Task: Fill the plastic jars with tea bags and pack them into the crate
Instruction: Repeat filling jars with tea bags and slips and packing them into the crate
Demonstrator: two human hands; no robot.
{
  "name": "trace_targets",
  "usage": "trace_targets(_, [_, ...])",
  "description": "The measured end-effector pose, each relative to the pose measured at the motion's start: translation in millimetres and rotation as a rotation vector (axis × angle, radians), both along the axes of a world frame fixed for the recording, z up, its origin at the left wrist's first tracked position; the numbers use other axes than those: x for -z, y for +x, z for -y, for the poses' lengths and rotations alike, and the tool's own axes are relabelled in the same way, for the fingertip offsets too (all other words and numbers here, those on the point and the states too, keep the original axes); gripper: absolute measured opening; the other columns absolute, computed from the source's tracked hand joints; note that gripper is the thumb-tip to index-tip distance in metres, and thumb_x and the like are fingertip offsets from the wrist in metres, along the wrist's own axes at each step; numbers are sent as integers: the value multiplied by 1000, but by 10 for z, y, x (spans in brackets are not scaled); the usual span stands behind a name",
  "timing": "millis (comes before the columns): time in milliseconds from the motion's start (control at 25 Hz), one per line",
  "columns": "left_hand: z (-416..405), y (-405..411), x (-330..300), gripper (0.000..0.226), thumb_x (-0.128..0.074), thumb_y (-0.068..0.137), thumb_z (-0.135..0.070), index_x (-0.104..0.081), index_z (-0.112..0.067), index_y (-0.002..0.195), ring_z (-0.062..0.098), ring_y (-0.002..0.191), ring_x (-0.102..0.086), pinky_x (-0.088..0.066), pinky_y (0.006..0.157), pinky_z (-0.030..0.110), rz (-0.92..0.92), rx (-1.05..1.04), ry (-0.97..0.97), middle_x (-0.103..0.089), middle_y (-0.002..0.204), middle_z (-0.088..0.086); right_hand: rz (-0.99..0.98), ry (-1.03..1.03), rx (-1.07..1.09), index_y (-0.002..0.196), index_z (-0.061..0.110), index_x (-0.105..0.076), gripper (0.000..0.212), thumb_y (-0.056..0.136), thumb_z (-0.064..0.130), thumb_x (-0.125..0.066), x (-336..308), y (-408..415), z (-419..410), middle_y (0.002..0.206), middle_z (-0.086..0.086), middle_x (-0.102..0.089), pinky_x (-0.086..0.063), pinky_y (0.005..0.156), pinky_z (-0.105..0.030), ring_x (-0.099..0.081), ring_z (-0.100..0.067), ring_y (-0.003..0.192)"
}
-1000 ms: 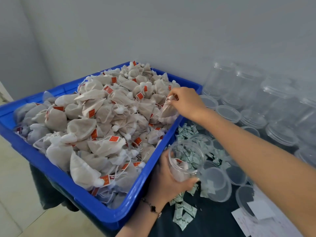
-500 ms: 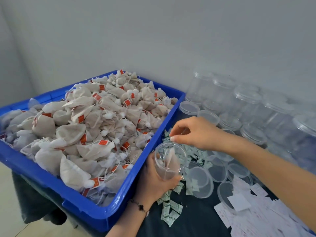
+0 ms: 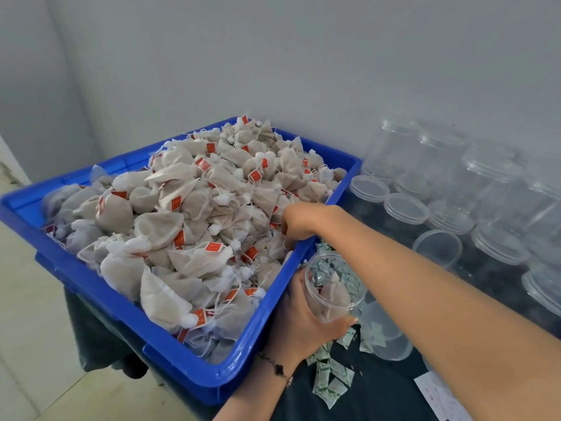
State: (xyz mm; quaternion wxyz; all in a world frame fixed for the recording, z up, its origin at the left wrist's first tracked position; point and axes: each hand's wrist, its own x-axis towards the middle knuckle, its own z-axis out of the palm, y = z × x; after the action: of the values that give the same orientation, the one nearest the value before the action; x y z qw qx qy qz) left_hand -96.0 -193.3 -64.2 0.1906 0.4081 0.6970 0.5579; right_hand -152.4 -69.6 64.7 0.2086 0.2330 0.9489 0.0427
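1. A big blue crate (image 3: 100,281) is seen on the left, sticking out past the edge of the dark tabletop (image 3: 379,387).
2. The crate is piled high with tea bags (image 3: 194,226), each with a white string and a small red tag.
3. A clear plastic jar (image 3: 332,288) is held just beside the crate's right wall by the left hand (image 3: 299,322), with the fingers wrapped round it. At least 1 tea bag is seen inside the jar.
4. A dark bead bracelet (image 3: 276,368) is worn on the left wrist.
5. The right hand (image 3: 299,221) is reached over the crate's right wall into the pile. Its fingers are curled down among the tea bags; whether a bag is gripped cannot be told.
6. Small green and white packets (image 3: 329,381) are scattered on the tabletop below the jar.
7. Round clear lids (image 3: 405,208) are laid flat on the tabletop further right.
8. Many empty clear jars (image 3: 485,177) are stood by the wall on the far right, close together.
9. White paper labels (image 3: 437,396) are seen at the bottom right.
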Motion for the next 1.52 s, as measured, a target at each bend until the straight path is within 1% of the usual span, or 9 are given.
trace_targets(240, [17,6,-24,100,-74,48,-62,-30,-30,132,5,123,-46,-45,101,33,13,3,26,-46,131,-8,-332,2,3,94,10,-64,12,83,6,-60,-68,155,-35,95,-7,-62,-51,69,-34,-60,-24,82])
trace_targets(520, [38,12,-38,108,-74,46,-62,-33,-21,137,7,123,-46,-43,104,33,15,14,-4,-46,133,-7,-772,-144,111,94,16,-60,11,92,8,-53,-455,623,-304,90,4,-58,-39,67,-21,-54,-11,78])
trace_targets(640, [36,14,-41,107,-75,46,-60,-33,-20,136,7,121,-47,-42,101,24,23,16,-9,-46,131,-7,-934,-213,92,89,17,-62,13,89,4,-58,-797,797,-251,81,9,-58,-42,66,-12,-54,-4,71])
trace_targets(800, [22,19,-30,103,-81,47,-53,-35,-21,134,5,116,-47,-37,92,11,32,7,12,-46,125,-10,-1045,-370,68,75,23,-56,29,88,-3,-59,-1161,1126,-48,77,9,-61,-57,63,-19,-63,-8,66])
trace_targets(1040, [-1,13,7,96,-87,49,-44,-35,-26,128,8,117,-49,-43,97,24,12,-24,39,-48,125,-9,-918,-519,133,76,22,-59,28,87,-3,-59,-977,1411,186,77,3,-64,-58,62,-23,-66,-6,63])
trace_targets(1200, [15,24,-36,97,-87,50,-46,-40,-15,128,15,113,-55,-50,95,39,11,-24,28,-54,125,-1,-564,-195,-41,88,19,-66,12,86,10,-59,-454,1355,217,85,7,-67,-50,74,-28,-62,-10,81])
trace_targets(1360, [39,45,-89,98,-78,47,-60,-40,-17,127,15,112,-57,-51,93,39,19,-39,28,-55,123,0,-138,67,-245,103,15,-70,30,86,4,-49,-43,1227,258,94,-4,-68,-47,66,-31,-61,-23,84])
trace_targets(1440, [46,50,-98,97,-82,49,-55,-38,-20,128,15,115,-55,-50,95,38,16,-32,30,-53,126,-1,-69,96,-242,104,9,-69,32,86,0,-45,20,1190,277,90,-8,-67,-42,56,-28,-59,-25,76])
trace_targets(1520, [45,42,-88,96,-88,53,-44,-38,-17,130,17,116,-55,-50,95,40,3,-33,38,-52,127,1,-133,4,-183,105,8,-68,31,88,5,-43,-38,1192,272,95,-10,-68,-51,69,-33,-61,-25,83])
